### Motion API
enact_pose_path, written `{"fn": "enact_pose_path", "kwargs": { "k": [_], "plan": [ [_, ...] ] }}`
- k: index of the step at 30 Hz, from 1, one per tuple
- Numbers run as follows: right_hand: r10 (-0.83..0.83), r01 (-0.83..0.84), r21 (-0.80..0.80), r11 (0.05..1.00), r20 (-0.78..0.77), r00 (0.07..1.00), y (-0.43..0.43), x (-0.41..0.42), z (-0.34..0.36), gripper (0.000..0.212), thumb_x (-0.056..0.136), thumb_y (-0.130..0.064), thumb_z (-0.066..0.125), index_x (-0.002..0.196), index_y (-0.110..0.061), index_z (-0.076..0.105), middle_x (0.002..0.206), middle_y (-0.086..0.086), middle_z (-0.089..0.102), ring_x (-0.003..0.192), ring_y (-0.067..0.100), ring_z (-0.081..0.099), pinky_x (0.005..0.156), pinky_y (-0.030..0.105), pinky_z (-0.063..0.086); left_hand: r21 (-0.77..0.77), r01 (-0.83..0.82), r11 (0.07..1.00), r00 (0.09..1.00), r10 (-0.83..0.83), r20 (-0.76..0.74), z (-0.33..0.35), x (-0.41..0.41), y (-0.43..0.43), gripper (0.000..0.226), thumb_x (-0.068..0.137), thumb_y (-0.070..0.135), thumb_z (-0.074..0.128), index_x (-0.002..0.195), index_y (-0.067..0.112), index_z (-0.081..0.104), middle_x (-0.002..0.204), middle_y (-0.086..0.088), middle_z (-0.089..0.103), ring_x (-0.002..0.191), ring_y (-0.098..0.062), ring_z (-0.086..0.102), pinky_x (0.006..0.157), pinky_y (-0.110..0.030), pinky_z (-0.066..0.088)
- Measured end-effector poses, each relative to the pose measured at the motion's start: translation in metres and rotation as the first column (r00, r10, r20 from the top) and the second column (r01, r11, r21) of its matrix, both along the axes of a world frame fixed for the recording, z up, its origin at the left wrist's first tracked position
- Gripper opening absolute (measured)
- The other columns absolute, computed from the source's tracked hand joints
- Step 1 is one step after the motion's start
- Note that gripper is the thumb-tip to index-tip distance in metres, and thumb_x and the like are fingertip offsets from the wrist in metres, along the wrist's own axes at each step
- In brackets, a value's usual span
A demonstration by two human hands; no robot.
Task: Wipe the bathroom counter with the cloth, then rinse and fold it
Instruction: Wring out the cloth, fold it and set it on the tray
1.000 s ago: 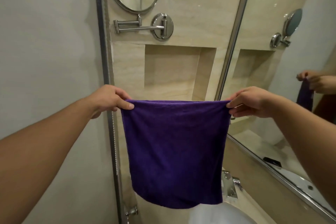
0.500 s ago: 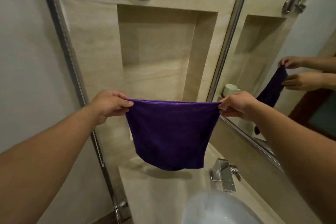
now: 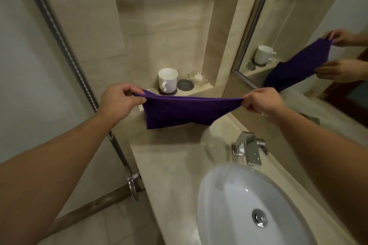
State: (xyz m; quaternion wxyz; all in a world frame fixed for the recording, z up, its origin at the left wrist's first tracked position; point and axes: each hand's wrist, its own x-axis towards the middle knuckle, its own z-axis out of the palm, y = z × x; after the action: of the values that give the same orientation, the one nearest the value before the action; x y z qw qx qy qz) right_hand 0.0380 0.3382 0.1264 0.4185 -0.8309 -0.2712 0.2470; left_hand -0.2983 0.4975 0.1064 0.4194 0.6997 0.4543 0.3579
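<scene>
The purple cloth (image 3: 185, 111) is pinched at 2 top corners by the left hand (image 3: 119, 101) and right hand (image 3: 262, 101), held apart to keep it flat, above the far counter (image 3: 169, 165), perhaps brushing it.

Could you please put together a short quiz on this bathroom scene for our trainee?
1. True or false: the cloth hangs from a hook.
2. Which of these stands on the ledge behind the cloth? A: a white mug. B: a soap bottle. C: a vase.
3. Fill in the gap: the left hand and the right hand each pinch a top ____ of the cloth.

Key:
1. False. Both hands hold it up in the air.
2. A
3. corner
</scene>
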Motion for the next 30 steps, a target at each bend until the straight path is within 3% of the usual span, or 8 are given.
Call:
{"fn": "enact_pose_path", "kwargs": {
  "k": [3,6,9,14,17,20,25,30],
  "plan": [
    [0.043,-0.030,-0.203,0.979,0.058,0.997,-0.028,-0.014,-0.059,0.008,0.077,-0.002,0.070,0.072,-0.008,0.074,0.070,0.012,0.070,0.069,0.025,0.064,0.074,0.043,0.059,-0.104,0.049,0.993,0.996,-0.056,-0.069,-0.062,-0.016,-0.023,0.034,0.071,-0.008,0.080,0.066,0.025,0.072,0.091,0.000,0.073,0.089,-0.022,0.069,0.092,-0.033,0.053],
    [0.149,-0.103,-0.377,0.920,0.096,0.984,-0.052,-0.028,-0.101,0.006,0.079,-0.009,0.070,0.075,-0.010,0.075,0.076,0.013,0.072,0.076,0.029,0.067,0.072,0.042,0.056,-0.185,0.105,0.977,0.974,-0.139,-0.180,-0.105,-0.035,-0.042,0.028,0.070,-0.003,0.082,0.069,0.024,0.075,0.084,-0.005,0.075,0.085,-0.027,0.071,0.086,-0.040,0.054],
    [0.215,-0.152,-0.482,0.863,0.079,0.973,-0.073,-0.038,-0.127,0.011,0.085,-0.011,0.068,0.075,-0.010,0.072,0.077,0.011,0.069,0.079,0.027,0.065,0.067,0.037,0.053,-0.248,0.171,0.954,0.919,-0.245,-0.308,-0.129,-0.049,-0.062,0.016,0.074,0.008,0.083,0.075,0.022,0.076,0.075,0.001,0.074,0.077,-0.019,0.070,0.076,-0.036,0.055],
    [0.336,-0.218,-0.639,0.738,0.067,0.939,-0.097,-0.049,-0.144,0.010,0.091,-0.013,0.065,0.090,-0.012,0.074,0.084,0.007,0.072,0.082,0.022,0.067,0.077,0.037,0.059,-0.428,0.221,0.876,0.850,-0.388,-0.355,-0.149,-0.064,-0.083,0.006,0.080,0.015,0.081,0.081,0.016,0.075,0.070,-0.004,0.073,0.064,-0.018,0.069,0.063,-0.031,0.057],
    [0.388,-0.271,-0.717,0.642,-0.001,0.922,-0.105,-0.052,-0.145,0.008,0.092,-0.012,0.066,0.095,-0.010,0.073,0.084,0.008,0.072,0.075,0.020,0.066,0.069,0.030,0.058,-0.573,0.295,0.765,0.775,-0.542,-0.324,-0.149,-0.068,-0.091,0.007,0.078,0.007,0.080,0.080,0.009,0.074,0.068,-0.006,0.070,0.055,-0.012,0.063,0.055,-0.023,0.050],
    [0.427,-0.314,-0.772,0.553,-0.061,0.902,-0.105,-0.058,-0.142,0.010,0.092,-0.012,0.068,0.101,-0.009,0.073,0.083,0.007,0.070,0.073,0.017,0.063,0.059,0.022,0.053,-0.611,0.367,0.701,0.702,-0.640,-0.312,-0.151,-0.071,-0.096,0.010,0.075,0.007,0.083,0.073,0.014,0.076,0.068,0.001,0.069,0.063,-0.007,0.064,0.061,-0.019,0.050],
    [0.487,-0.352,-0.775,0.524,-0.066,0.871,-0.093,-0.059,-0.141,0.017,0.094,-0.009,0.063,0.109,-0.012,0.071,0.084,0.005,0.069,0.076,0.016,0.065,0.058,0.020,0.052,-0.601,0.359,0.714,0.735,-0.614,-0.290,-0.160,-0.072,-0.091,0.012,0.075,0.004,0.082,0.074,0.015,0.077,0.073,-0.004,0.072,0.067,-0.006,0.065,0.063,-0.017,0.050],
    [0.538,-0.368,-0.749,0.551,-0.019,0.843,-0.068,-0.051,-0.148,0.017,0.095,-0.009,0.062,0.108,-0.014,0.070,0.087,0.004,0.068,0.079,0.015,0.064,0.060,0.020,0.051,-0.597,0.341,0.726,0.803,-0.555,-0.216,-0.165,-0.069,-0.080,0.012,0.067,0.016,0.085,0.074,0.010,0.077,0.089,-0.014,0.073,0.084,-0.021,0.069,0.079,-0.031,0.057]
  ]
}}
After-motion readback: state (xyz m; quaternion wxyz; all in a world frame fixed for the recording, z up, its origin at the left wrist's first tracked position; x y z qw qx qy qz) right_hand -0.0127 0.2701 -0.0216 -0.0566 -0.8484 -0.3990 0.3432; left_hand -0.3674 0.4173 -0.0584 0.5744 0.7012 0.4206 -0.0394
